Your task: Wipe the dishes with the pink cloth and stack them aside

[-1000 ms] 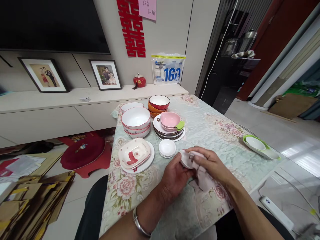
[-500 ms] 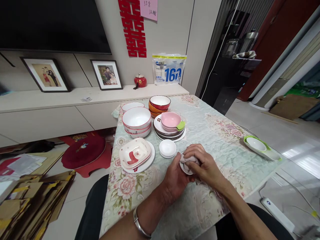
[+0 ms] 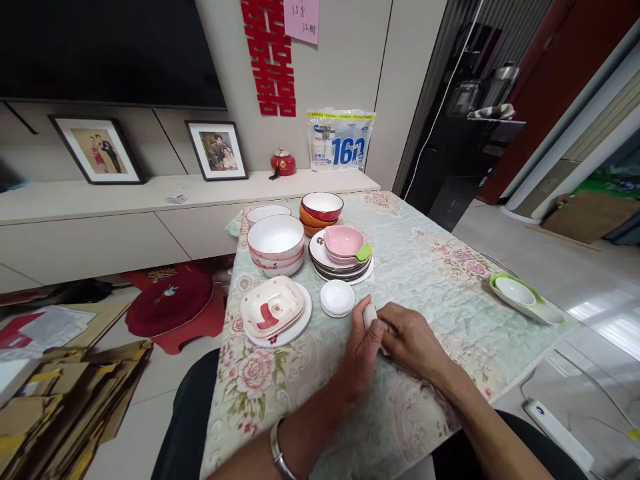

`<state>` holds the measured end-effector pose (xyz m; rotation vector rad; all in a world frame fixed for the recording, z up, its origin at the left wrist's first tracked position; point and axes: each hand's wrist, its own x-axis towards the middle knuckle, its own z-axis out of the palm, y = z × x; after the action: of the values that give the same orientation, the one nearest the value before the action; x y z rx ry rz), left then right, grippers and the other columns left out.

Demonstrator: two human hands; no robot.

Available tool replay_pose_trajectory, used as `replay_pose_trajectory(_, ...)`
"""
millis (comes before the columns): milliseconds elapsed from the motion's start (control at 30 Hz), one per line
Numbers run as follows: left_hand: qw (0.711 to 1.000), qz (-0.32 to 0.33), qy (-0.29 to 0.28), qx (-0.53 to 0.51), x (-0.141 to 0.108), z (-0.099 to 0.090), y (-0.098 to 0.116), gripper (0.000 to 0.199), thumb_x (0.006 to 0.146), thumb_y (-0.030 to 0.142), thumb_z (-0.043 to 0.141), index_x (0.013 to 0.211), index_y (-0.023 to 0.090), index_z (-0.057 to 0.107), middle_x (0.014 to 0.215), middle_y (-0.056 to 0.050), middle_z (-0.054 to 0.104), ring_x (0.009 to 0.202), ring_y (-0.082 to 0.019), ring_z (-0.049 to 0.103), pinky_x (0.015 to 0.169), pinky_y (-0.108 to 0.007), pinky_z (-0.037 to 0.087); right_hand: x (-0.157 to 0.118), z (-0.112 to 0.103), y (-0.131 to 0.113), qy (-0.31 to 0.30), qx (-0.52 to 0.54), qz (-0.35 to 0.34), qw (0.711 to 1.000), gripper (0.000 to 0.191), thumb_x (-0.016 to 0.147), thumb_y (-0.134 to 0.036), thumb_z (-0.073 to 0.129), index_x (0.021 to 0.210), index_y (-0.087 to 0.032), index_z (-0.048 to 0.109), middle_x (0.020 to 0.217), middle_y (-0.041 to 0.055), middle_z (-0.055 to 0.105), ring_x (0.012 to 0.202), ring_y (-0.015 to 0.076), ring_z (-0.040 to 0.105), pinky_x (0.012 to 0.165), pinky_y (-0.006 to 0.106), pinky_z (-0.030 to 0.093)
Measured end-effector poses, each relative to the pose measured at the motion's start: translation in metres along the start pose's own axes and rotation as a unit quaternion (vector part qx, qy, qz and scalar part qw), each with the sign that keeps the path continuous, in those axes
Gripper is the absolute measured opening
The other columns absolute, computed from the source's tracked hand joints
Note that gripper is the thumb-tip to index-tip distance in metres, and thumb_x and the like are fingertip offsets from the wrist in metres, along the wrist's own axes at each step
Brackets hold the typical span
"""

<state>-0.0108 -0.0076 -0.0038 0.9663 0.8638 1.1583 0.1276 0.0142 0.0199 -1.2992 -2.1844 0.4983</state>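
L hand (image 3: 361, 343) is closed on a small white dish (image 3: 370, 315), pinched btwn thumb & fingers; most of its fingers are out of sight behind. R hand (image 3: 413, 337) is curled, approx. half a fist, knuckles up, w/ a bit of pale cloth (image 3: 389, 327) showing btwn its bent fingers; can't tell how much cloth is bunched under there, or if any R fingertip touches the dish direct. Key relation: dish is up on edge, not flat, held off the table (image 3: 330, 433) in the gap btwn the hands, so cam sees it as a narrow strip. Strip's long axis runs mostly away from the person, far end tipped a little L. L hand is nearer, in fact wrapped on it; R hand sits just to its R, knuckles close by. Stack of matching small dishes (image 3: 337, 297) stands just beyond & L of the held one, near L fingertips but apart, openings up. Further L: dotted cream dish (image 3: 270, 307) on a white plate (image 3: 303, 323). Behind the small stack, pink bowl (image 3: 345, 240) w/ green handle tops the dark-rimmed plates (image 3: 320, 257). Green-edged dish (image 3: 530, 303) is well apart, far R, near table edge.
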Motion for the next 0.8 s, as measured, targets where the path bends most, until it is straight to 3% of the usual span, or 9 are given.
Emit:
replay_pose_trajectory(100,0.998,0.033,-0.040,0.046,0.000,-0.003,-0.001,0.079,0.086,0.060,0.055,0.147,0.016,0.033,0.154,-0.016,0.035,0.142,-0.031,0.031,0.117,-0.042,0.023,0.000,-0.009,0.001,-0.059,0.133,0.049,0.988,0.013,0.081,-0.012,0.057,0.070,-0.018,0.059,0.068,-0.0024,0.057,0.065,0.0123,0.051,0.061,0.025,0.038)
replay_pose_trajectory(167,0.998,0.030,-0.047,0.027,0.002,-0.004,-0.003,0.078,0.086,0.059,0.057,0.147,0.017,0.034,0.155,-0.016,0.036,0.143,-0.032,0.031,0.117,-0.043,0.022,0.001,-0.011,0.001,-0.072,0.242,0.104,0.962,0.006,0.080,-0.019,0.062,0.074,-0.018,0.064,0.068,-0.0031,0.059,0.063,0.0114,0.051,0.059,0.023,0.038)
replay_pose_trajectory(267,0.995,-0.013,-0.043,-0.090,0.005,-0.003,-0.009,0.070,0.089,0.054,0.057,0.147,0.021,0.036,0.150,-0.014,0.044,0.138,-0.031,0.040,0.114,-0.044,0.028,0.002,-0.005,0.000,-0.015,0.384,0.200,0.901,0.023,0.075,-0.036,0.073,0.086,-0.018,0.067,0.065,-0.0036,0.059,0.056,0.0108,0.050,0.053,0.023,0.037)
replay_pose_trajectory(333,0.982,-0.038,-0.042,-0.178,0.006,-0.001,-0.012,0.067,0.090,0.052,0.057,0.146,0.023,0.036,0.145,-0.014,0.050,0.133,-0.030,0.047,0.111,-0.044,0.033,0.004,0.001,-0.001,0.032,0.421,0.229,0.877,0.032,0.071,-0.043,0.077,0.089,-0.018,0.067,0.064,-0.0035,0.060,0.053,0.0112,0.051,0.052,0.024,0.039)
replay_pose_trajectory(400,0.971,-0.053,-0.027,-0.233,0.007,0.002,-0.012,0.065,0.088,0.050,0.061,0.143,0.022,0.040,0.141,-0.013,0.054,0.131,-0.029,0.050,0.109,-0.042,0.034,0.004,0.003,-0.003,0.042,0.394,0.203,0.895,0.029,0.075,-0.043,0.075,0.090,-0.019,0.069,0.071,-0.0010,0.065,0.061,0.0138,0.057,0.059,0.027,0.045)
replay_pose_trajectory(533,0.956,-0.066,0.000,-0.286,0.010,0.002,-0.011,0.061,0.085,0.044,0.067,0.138,0.020,0.046,0.132,-0.012,0.062,0.131,-0.027,0.050,0.109,-0.040,0.034,0.005,-0.004,-0.001,-0.029,0.274,0.051,0.960,0.015,0.088,-0.031,0.064,0.093,-0.021,0.074,0.094,0.0038,0.070,0.089,0.0196,0.064,0.083,0.033,0.048)
replay_pose_trajectory(633,0.954,-0.074,0.001,-0.290,0.011,0.001,-0.011,0.057,0.087,0.043,0.064,0.137,0.022,0.047,0.131,-0.011,0.063,0.132,-0.027,0.049,0.109,-0.040,0.034,0.005,-0.008,0.005,-0.073,0.195,-0.019,0.978,0.014,0.089,-0.020,0.059,0.091,-0.023,0.072,0.094,0.0036,0.068,0.091,0.0189,0.063,0.083,0.033,0.049)
replay_pose_trajectory(800,0.960,-0.101,-0.009,-0.261,0.008,0.001,-0.004,0.059,0.086,0.041,0.066,0.138,0.023,0.046,0.135,-0.010,0.060,0.135,-0.026,0.046,0.109,-0.039,0.033,0.003,0.003,0.011,-0.007,0.016,-0.048,0.999,0.020,0.088,-0.008,0.051,0.086,-0.021,0.066,0.086,0.0042,0.063,0.088,0.0203,0.057,0.080,0.034,0.047)
